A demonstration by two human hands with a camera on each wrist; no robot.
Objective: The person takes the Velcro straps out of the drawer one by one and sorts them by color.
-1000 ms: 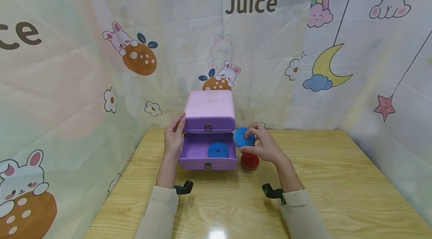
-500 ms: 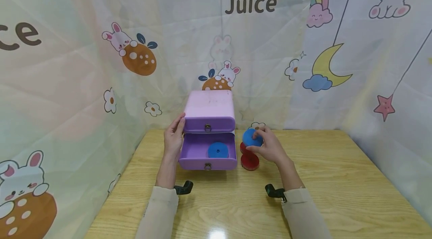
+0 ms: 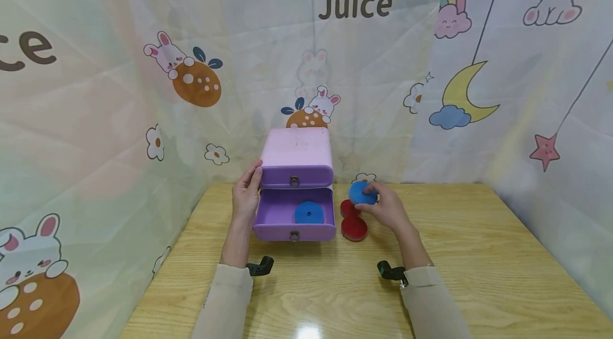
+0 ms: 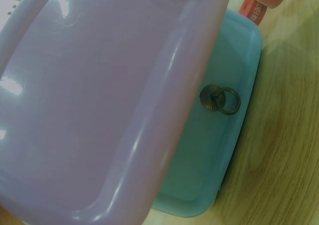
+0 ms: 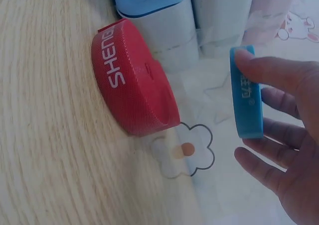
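A two-tier drawer cabinet (image 3: 297, 147) stands at the table's back; its lower drawer (image 3: 294, 232) is pulled out. Inside that drawer lies a blue roll of strap (image 3: 308, 213). My left hand (image 3: 245, 198) rests with extended fingers against the cabinet's upper left side, thumb near the front edge; it is nearly out of the left wrist view. My right hand (image 3: 387, 206) pinches another blue roll (image 5: 246, 98) on edge between thumb and fingers. Two red rolls of strap lie right of the drawer, the front one (image 3: 354, 229) and one (image 3: 348, 208) just behind it.
The wooden table (image 3: 325, 286) extends in front and to the right. Printed fabric (image 3: 373, 89) hangs behind and on both sides. The upper drawer (image 3: 278, 176) is closed, and brass ring pulls mark both drawer fronts. The lower ring pull (image 4: 220, 99) hangs over the table.
My right hand has moved right and slightly back with the blue roll, away from the drawer, uncovering the rear red roll. My left hand has stayed at the cabinet.
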